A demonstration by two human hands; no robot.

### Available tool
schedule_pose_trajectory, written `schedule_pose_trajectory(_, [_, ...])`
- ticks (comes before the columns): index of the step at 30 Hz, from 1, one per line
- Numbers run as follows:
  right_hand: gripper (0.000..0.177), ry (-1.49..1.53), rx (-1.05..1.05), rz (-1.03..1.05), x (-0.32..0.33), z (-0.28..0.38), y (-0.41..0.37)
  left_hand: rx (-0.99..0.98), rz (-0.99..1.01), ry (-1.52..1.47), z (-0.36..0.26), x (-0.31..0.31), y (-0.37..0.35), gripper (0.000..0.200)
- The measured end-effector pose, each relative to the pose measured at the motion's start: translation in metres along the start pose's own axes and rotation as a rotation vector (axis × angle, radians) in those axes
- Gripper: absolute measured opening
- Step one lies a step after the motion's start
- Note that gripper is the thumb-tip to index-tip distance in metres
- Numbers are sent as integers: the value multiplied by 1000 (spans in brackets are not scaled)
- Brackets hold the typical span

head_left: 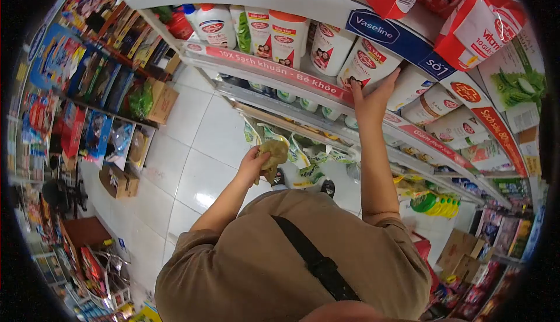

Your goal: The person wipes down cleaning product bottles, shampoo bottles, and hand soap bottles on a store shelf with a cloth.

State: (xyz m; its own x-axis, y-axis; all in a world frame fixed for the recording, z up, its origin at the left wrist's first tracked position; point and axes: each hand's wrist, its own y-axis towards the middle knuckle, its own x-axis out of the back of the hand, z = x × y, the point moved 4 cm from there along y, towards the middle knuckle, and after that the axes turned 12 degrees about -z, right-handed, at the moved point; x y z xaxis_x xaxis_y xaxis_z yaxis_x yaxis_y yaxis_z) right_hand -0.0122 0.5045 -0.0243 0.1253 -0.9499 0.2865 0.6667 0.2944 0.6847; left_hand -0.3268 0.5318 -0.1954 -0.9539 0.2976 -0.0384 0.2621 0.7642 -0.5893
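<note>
A crumpled yellowish-brown cloth [273, 154] is bunched in my left hand [255, 163], held out over the floor in front of the shelf. My right hand [373, 97] reaches up to the shelf and grips the lower part of a white and red body wash bottle [369, 64], fingers on one side and thumb on the other. Left of it stand another white bottle [331, 48] and a bottle with an orange-red cap [287, 39]. To the right, a white bottle [408, 88] sits close beside my right hand.
Red and white refill pouches [481, 27] hang over the upper shelf edge at right. Lower shelves hold more bottles and green-white packs [297, 153]. Across the tiled floor [192, 118] stand a stocked rack [87, 83] and a cardboard box [118, 182]. Yellow-green bottles [436, 205] lie low at right.
</note>
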Motion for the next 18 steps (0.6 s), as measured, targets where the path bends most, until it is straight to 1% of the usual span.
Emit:
schedule_pose_trajectory(3, [86,-96,231,-62,5,8,-27,1,102,-66,-23,-7,2,33])
schedule_pose_trajectory(5, [79,-2,443,-90,6,20,-63,54,134,-216,-43,-16,1,33])
schedule_pose_trajectory(6, [73,83,422,52,5,32,-82,80,147,-291,-54,-20,0,33])
schedule_pose_trajectory(7, [67,170,399,193,4,47,-102,66,258,-335,-65,-24,0,37])
schedule_pose_trajectory(9, [55,256,304,540,-6,70,-135,126,433,-550,-92,-40,-11,41])
schedule_pose_trajectory(10, [52,268,243,557,-6,71,-143,158,518,-659,-102,-48,-18,43])
schedule_pose_trajectory(11, [48,282,182,572,-9,67,-153,152,664,-569,-109,-54,-25,51])
schedule_pose_trajectory(12, [45,296,122,587,-13,64,-159,61,643,-343,-110,-56,-22,50])
schedule_pose_trajectory(13, [34,227,136,470,-12,55,-152,-31,616,-119,-112,-58,-17,48])
schedule_pose_trajectory(14, [31,238,79,418,-7,46,-145,-123,584,102,-114,-60,-12,47])
schedule_pose_trajectory(15, [28,247,22,365,1,42,-132,-556,628,257,-128,-58,-12,52])
schedule_pose_trajectory(18, [22,257,-151,261,19,21,-116,-1076,133,528,-193,-52,-5,63])
